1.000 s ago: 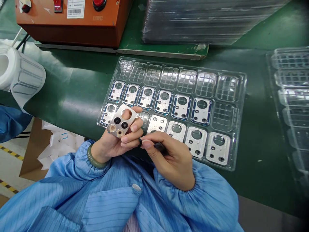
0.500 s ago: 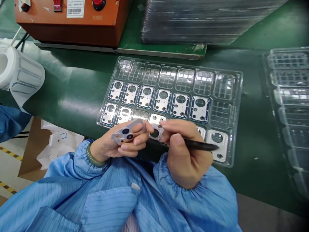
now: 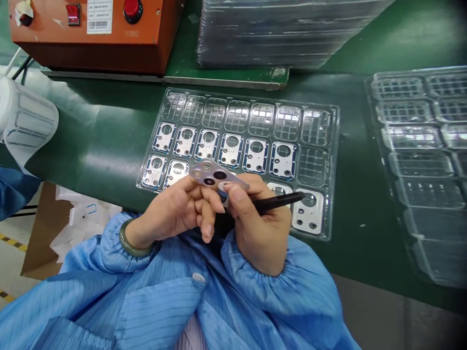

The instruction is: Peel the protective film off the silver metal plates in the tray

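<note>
A thin silvery camera-lens plate (image 3: 233, 179) with several round holes is tilted above the tray, between my two hands. My left hand (image 3: 175, 209) has its thumb and forefinger at the plate's left end, with the other fingers loosely bent below. The thumb and forefinger of my right hand (image 3: 260, 228) pinch the plate's right end. In the same hand lies a slim black pen-shaped tool (image 3: 279, 201), pointing right; its other end is hidden by my fingers. Under the hands is a clear plastic tray (image 3: 333, 170) holding several similar plates (image 3: 283, 159), some with blue edges.
An orange control box (image 3: 98, 43) with a red knob stands at the back left, beside a tall stack of trays (image 3: 277, 34). Another clear tray (image 3: 419, 189) lies at right. A roll of white liner (image 3: 32, 116) sits at left, above a cardboard box (image 3: 38, 233) of discarded liner.
The plate has turned and moved up and right, away from my left palm. My right hand has closed on its right end, still keeping the black tool. My left fingers have loosened; the view shifted right.
</note>
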The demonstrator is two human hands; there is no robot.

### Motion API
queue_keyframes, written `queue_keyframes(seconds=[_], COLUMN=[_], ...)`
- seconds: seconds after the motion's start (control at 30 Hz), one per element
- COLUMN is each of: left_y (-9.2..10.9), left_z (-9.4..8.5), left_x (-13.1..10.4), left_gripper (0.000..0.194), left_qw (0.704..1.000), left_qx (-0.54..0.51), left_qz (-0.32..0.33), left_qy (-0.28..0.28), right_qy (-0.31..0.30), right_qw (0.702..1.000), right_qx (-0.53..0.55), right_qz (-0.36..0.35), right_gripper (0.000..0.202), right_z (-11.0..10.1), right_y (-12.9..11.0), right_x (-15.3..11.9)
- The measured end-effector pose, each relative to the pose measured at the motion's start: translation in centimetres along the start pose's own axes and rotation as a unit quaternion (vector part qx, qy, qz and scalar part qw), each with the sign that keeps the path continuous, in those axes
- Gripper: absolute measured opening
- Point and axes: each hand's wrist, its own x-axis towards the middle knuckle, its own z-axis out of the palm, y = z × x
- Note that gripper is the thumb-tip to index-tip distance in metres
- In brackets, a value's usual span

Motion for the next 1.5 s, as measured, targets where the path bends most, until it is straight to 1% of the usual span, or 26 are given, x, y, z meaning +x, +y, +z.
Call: queue_keyframes(seconds=[0.07,0.1,0.13,0.2,0.27,0.33,0.4,0.43,0.47,0.53,0.57,0.63,0.77,1.0,1.1,1.27,1.5], left_y=[-0.3,-0.4,-0.5,-0.5,-0.5,-0.5,-0.5,-0.5,-0.5,-0.5,-0.5,-0.5,-0.5,-0.6,-0.6,-0.6,-0.9], left_z=[-0.1,-0.1,-0.1,-0.1,-0.1,0.0,0.2,0.3,0.4,0.5,0.6,0.7,0.7,0.6,0.5,0.3,0.0], left_x=[-0.1,0.0,0.1,0.2,0.2,0.2,0.1,0.1,0.1,0.2,0.2,0.3,0.2,0.0,-0.1,-0.2,-0.3], left_gripper=[0.024,0.017,0.013,0.015,0.017,0.016,0.014,0.013,0.012,0.01,0.009,0.01,0.01,0.01,0.011,0.015,0.014], left_qw=[0.993,0.987,0.979,0.965,0.956,0.956,0.965,0.97,0.972,0.973,0.971,0.967,0.961,0.954,0.951,0.946,0.942], left_qx=[0.086,0.118,0.14,0.171,0.193,0.197,0.178,0.168,0.162,0.167,0.176,0.194,0.22,0.261,0.276,0.291,0.302], left_qz=[0.051,0.069,0.086,0.115,0.133,0.133,0.119,0.112,0.106,0.104,0.104,0.103,0.106,0.096,0.089,0.092,0.096], left_qy=[0.059,0.09,0.12,0.164,0.179,0.174,0.15,0.138,0.129,0.122,0.123,0.126,0.128,0.113,0.11,0.11,0.111], right_qy=[-0.026,-0.026,-0.014,0.038,0.1,0.147,0.155,0.148,0.133,0.105,0.095,0.091,0.11,0.11,0.109,0.106,0.091], right_qw=[1.0,0.999,0.999,0.997,0.99,0.982,0.978,0.978,0.979,0.982,0.983,0.984,0.984,0.983,0.984,0.985,0.99], right_qx=[0.002,0.009,0.022,0.052,0.082,0.111,0.138,0.145,0.147,0.147,0.144,0.131,0.076,0.03,0.013,0.021,0.041], right_qz=[-0.012,-0.024,-0.034,-0.048,-0.051,-0.046,-0.037,-0.036,-0.037,-0.05,-0.06,-0.08,-0.116,-0.144,-0.143,-0.136,-0.1], right_gripper=[0.011,0.012,0.015,0.02,0.025,0.034,0.042,0.04,0.035,0.017,0.013,0.013,0.013,0.015,0.015,0.018,0.018], right_z=[0.0,-0.1,-0.1,-0.2,-0.4,-0.7,-0.8,-0.8,-0.8,-0.7,-0.6,-0.4,-0.1,0.0,0.0,-0.1,0.0], right_y=[0.0,-0.1,-0.2,-0.5,-0.7,-0.8,-0.9,-0.8,-0.8,-0.6,-0.5,-0.3,-0.2,0.1,0.3,0.3,0.3], right_x=[0.0,0.1,0.2,0.4,0.8,1.1,1.2,1.2,1.2,1.1,1.0,0.9,0.9,1.0,1.0,0.9,0.9])
